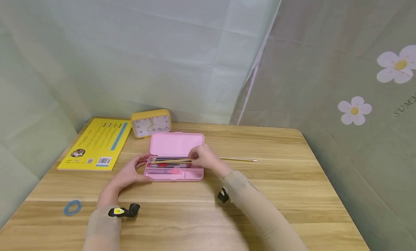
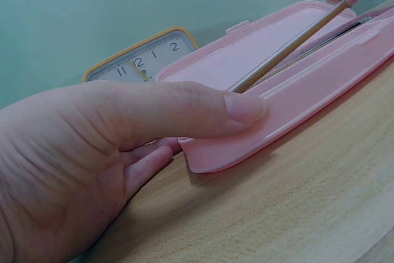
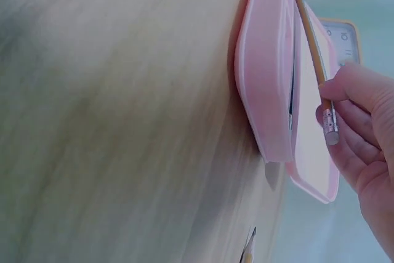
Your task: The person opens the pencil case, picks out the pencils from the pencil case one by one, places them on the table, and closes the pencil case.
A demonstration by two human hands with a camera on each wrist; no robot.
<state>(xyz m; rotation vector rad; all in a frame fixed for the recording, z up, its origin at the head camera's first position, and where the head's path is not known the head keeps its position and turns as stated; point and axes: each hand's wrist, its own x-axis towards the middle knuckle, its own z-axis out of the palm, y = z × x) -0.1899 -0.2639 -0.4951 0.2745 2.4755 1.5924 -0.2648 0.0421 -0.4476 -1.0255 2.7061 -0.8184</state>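
A pink pencil case [image 1: 177, 144] lies on the table with its lid raised at the back. Several pens and pencils fill its rear compartment, and a pinkish pen [image 1: 165, 171] lies in the front one. My left hand [image 1: 130, 173] holds the case's left end, the thumb [image 2: 243, 108] on the front side and the fingers behind. Over the case, my right hand [image 1: 206, 159] pinches a yellow pencil [image 3: 313, 41] near its eraser end. That pencil slants down, its other end in the rear compartment. Another pencil [image 1: 240, 159] lies on the table to the right.
A yellow alarm clock [image 1: 152, 124] stands behind the case. To its left is a yellow book [image 1: 97, 144], lying on the table. A blue ring [image 1: 72, 207] sits near the front left. Cloth curtains [image 1: 162, 63] hang along the table's back and sides.
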